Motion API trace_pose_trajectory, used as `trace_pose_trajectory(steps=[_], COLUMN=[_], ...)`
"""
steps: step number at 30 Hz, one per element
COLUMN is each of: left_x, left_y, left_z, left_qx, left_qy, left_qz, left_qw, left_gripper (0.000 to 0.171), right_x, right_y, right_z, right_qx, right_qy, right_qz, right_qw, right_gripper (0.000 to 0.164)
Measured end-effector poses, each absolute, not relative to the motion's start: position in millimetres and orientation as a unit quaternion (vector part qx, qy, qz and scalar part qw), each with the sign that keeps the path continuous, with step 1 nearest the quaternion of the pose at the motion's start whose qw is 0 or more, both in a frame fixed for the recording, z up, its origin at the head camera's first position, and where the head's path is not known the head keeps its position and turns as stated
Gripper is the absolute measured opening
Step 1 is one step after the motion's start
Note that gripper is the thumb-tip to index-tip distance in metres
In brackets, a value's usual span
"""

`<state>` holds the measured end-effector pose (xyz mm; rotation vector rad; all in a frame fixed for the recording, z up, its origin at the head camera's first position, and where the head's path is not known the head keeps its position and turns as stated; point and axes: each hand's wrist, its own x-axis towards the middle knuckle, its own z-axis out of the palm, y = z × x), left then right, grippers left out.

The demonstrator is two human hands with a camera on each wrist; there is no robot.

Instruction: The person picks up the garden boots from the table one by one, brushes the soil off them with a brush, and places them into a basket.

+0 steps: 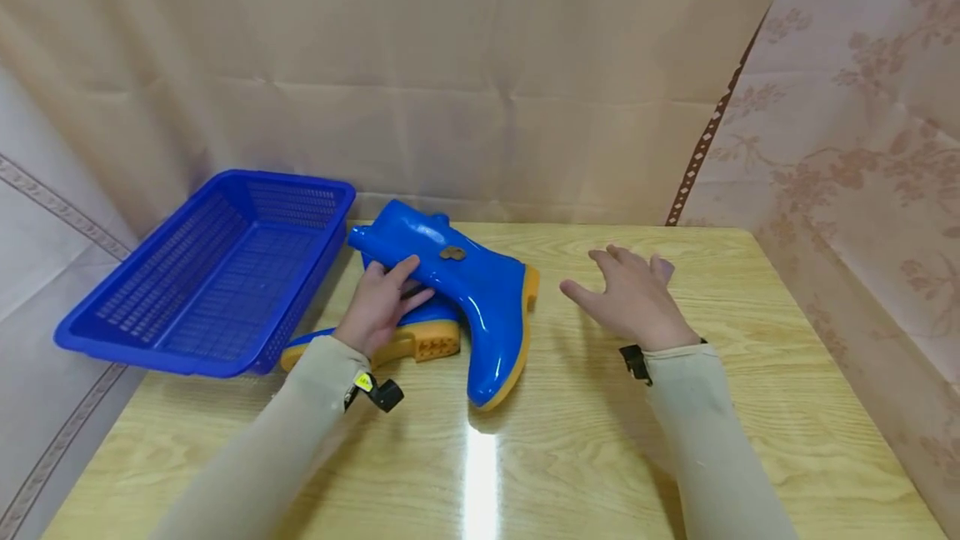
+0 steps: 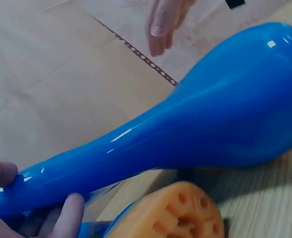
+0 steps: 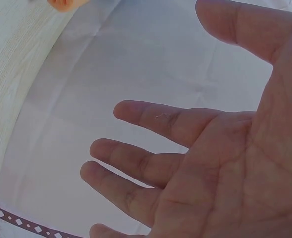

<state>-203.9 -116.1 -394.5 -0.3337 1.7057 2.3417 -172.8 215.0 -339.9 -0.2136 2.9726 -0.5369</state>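
Observation:
A glossy blue rain boot (image 1: 480,290) with a yellow sole lies on its side, toe toward the near edge, a small brown patch on its shaft. My left hand (image 1: 378,302) grips the shaft near its top, thumb above and fingers below; in the left wrist view the fingers (image 2: 70,214) show along the lower edge. Beneath it is a second blue boot (image 1: 435,342), partly hidden, its patterned heel showing. To the right of the boots, my right hand (image 1: 633,294) hovers with fingers spread, touching nothing; its bare palm (image 3: 220,173) fills much of the right wrist view.
A blue perforated plastic basket (image 1: 341,211) stands at the left, close beside the boots. The wood-grain table (image 1: 570,457) ends at a beige curtain (image 1: 480,107) behind and a flowered cloth (image 1: 862,148) on the right.

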Motion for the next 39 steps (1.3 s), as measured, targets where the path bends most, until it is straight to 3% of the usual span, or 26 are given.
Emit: trace_pose_trajectory(steps=[7,13,21,29,39], left_x=[-208.2,-215.5,-226.0,-231.7,-233.0], left_y=[-105.8,-91.7,-69.4,-38.1,-20.5], left_z=[-401.8,-401.6,-388.7,-373.1,-361.0], left_qx=[-0.127,-0.129,-0.102,-0.019,-0.001], left_qy=[0.538,0.552,0.579,0.638,0.663], left_qz=[0.829,0.814,0.795,0.760,0.745], left_qw=[0.092,0.126,0.147,0.119,0.073], left_gripper=[0.055,0.066,0.063,0.057,0.056], right_x=[-173.5,-174.3,-175.9,-177.0,-175.6], right_y=[216.5,219.4,223.4,226.8,231.1], right_z=[-341.1,-342.7,-345.1,-344.0,-339.7], right_qx=[-0.078,-0.076,-0.072,-0.063,-0.052], right_qy=[0.981,0.983,0.983,0.983,0.981], right_qz=[-0.170,-0.161,-0.159,-0.167,-0.177], right_qw=[0.055,0.054,0.049,0.050,0.055], right_gripper=[0.082,0.080,0.078,0.079,0.083])
